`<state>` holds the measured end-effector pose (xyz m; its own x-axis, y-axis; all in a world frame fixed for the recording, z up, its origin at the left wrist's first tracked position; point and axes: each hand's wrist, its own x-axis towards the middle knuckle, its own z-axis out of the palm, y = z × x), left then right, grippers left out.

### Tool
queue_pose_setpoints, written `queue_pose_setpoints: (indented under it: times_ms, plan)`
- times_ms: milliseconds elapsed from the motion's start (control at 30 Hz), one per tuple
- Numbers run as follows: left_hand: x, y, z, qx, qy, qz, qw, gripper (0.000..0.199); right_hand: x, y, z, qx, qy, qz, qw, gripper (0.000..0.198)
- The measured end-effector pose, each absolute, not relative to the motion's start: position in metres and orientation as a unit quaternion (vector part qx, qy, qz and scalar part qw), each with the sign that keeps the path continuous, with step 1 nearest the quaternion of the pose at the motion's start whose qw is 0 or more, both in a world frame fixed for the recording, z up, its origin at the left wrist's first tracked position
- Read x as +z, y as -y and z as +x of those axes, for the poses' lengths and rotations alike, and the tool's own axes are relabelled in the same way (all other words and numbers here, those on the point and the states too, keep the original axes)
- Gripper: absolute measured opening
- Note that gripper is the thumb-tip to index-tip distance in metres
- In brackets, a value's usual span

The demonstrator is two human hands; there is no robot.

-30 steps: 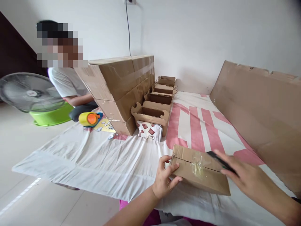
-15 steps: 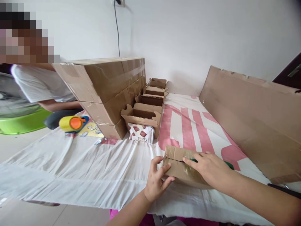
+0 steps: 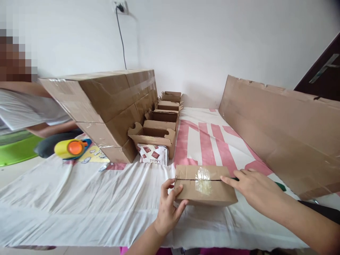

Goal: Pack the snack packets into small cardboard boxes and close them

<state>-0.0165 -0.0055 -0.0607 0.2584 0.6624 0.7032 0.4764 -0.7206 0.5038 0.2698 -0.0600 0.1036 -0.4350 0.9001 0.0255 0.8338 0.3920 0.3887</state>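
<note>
A small closed cardboard box [image 3: 186,193] lies on the cloth before me, with clear tape across its centre seam. My left hand [image 3: 170,203] grips its left end, fingers on top and thumb against the near side. My right hand [image 3: 253,184] is closed round a green-handled cutter [image 3: 280,186], whose green end shows beyond my palm. My index finger points along the seam near the box's right edge. The cutter's tip is hidden, and a dark slit runs through the tape.
Stacked cardboard boxes [image 3: 103,102] form a wall on the left, beside a row of open boxes [image 3: 155,132]. A printed pouch [image 3: 152,154] leans against the nearest one. A yellow tape roll [image 3: 66,148] lies left, near a seated person [image 3: 29,109]. A large cardboard panel [image 3: 276,131] stands right.
My right hand has slid right along the seam with the cutter, uncovering the taped middle of the box. My left hand keeps its hold. The view has shifted slightly.
</note>
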Motion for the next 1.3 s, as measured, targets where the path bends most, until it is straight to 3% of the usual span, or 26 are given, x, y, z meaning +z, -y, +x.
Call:
queue_pose_setpoints:
  times_ms: [167,300,533,800,1100,1300]
  plan:
    - [-0.047,-0.002,-0.022,0.467,-0.297,0.828,0.094,0.026,0.109,0.05,0.275,0.131,-0.833,0.526,0.105,0.077]
    - [-0.037,-0.004,-0.019,0.437,-0.268,0.852,0.102,0.029,0.11,0.049,0.294,0.054,-0.848,0.519,0.091,0.066]
    - [-0.033,-0.004,-0.014,0.411,-0.294,0.859,0.084,0.029,0.114,0.043,0.266,0.092,-0.835,0.541,0.027,0.068]
    - [-0.034,-0.007,-0.016,0.391,-0.289,0.871,0.064,0.031,0.1,0.03,0.222,0.062,-0.851,0.513,0.097,0.058]
    - [-0.038,-0.009,-0.014,0.39,-0.296,0.87,0.054,0.031,0.106,0.034,0.215,0.117,-0.841,0.502,0.163,0.046]
    - [-0.038,-0.008,-0.015,0.412,-0.284,0.864,0.05,0.032,0.095,0.032,0.209,0.153,-0.864,0.464,0.124,0.044]
